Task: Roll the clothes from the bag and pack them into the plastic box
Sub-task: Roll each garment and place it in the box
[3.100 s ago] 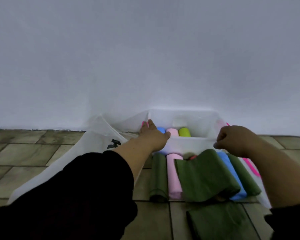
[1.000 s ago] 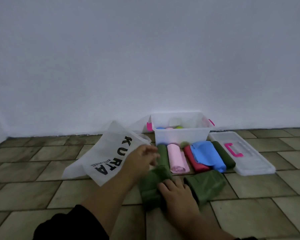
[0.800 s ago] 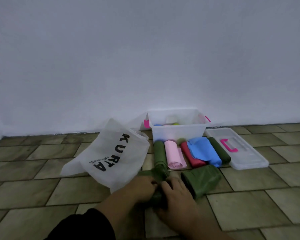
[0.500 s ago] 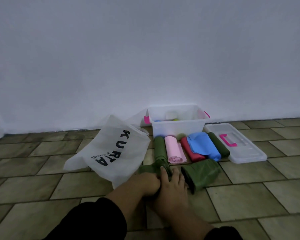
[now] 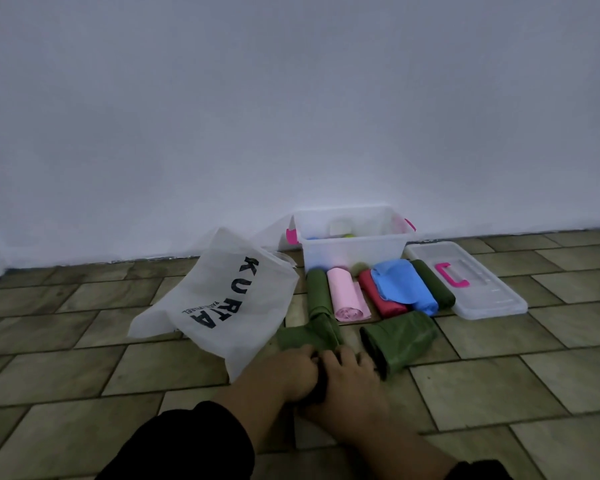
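- A green garment point(image 5: 307, 336) is held on the tiled floor point(image 5: 84, 375) by both hands. Its far part is spread toward a row of rolls and its near end is hidden under the fingers.
- The left hand point(image 5: 291, 372) is seen with its fingers curled round the near end of the garment. Its forearm is covered by a black sleeve point(image 5: 187, 445).
- The right hand point(image 5: 347, 379) is set just beside the left, with its fingers bent over the same cloth.
- A white bag point(image 5: 222, 303) printed KURTA is laid slumped on the floor to the left of the garment, with its near corner close to the left hand.
- The plastic box point(image 5: 354, 252) is placed open against the wall point(image 5: 291, 98). Small blue and yellow-green shapes can be made out inside it, too blurred to tell further.
- Five pieces are lined up side by side in front of the box: a dark green roll point(image 5: 316, 289), a pink roll point(image 5: 347, 299), a red roll point(image 5: 381, 301), a blue cloth point(image 5: 406, 289) laid partly over the red roll, and a second dark green roll point(image 5: 433, 285).
- The near end of the first dark green roll is met by the garment.
- A larger green roll point(image 5: 399, 337) is laid just right of the hands, with its open end turned toward the camera.
- A clear lid point(image 5: 482, 296) with a pink handle point(image 5: 452, 276) is laid flat on the floor to the right of the box, just beside the last roll.
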Available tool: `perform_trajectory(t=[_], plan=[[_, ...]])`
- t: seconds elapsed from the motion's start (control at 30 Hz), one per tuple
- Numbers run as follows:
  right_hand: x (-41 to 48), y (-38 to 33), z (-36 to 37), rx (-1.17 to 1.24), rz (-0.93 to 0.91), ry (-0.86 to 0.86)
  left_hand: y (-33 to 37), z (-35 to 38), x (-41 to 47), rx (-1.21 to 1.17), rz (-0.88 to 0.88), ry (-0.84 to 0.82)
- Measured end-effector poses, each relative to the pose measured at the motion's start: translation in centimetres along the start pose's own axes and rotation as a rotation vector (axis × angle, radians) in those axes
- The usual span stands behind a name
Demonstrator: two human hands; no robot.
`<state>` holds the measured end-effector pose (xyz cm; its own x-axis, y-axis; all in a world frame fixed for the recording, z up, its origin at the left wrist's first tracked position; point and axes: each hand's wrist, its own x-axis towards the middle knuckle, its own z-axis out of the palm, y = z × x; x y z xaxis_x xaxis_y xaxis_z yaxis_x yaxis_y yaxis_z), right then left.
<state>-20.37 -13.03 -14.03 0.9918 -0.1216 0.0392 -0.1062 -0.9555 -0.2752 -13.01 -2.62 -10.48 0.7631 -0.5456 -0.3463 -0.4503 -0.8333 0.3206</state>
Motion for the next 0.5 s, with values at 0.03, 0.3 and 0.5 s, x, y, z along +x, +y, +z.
perform_trajectory(t=[0.03, 0.3, 0.5], plan=[[0.1, 0.7, -0.2, 0.008, -0.036, -0.020, -0.3, 0.3, -0.2, -0.014, -0.002, 0.027], [-0.9, 2.8, -1.6, 0.068, -0.039, -0.063, -1.8, 3.3, -2.3, 0.073, 0.232, 0.515], [-1.4, 3.0, -2.3, 0.151, -0.062, -0.053, -2.6, 4.8, -2.7, 0.068, 0.252, 0.440]])
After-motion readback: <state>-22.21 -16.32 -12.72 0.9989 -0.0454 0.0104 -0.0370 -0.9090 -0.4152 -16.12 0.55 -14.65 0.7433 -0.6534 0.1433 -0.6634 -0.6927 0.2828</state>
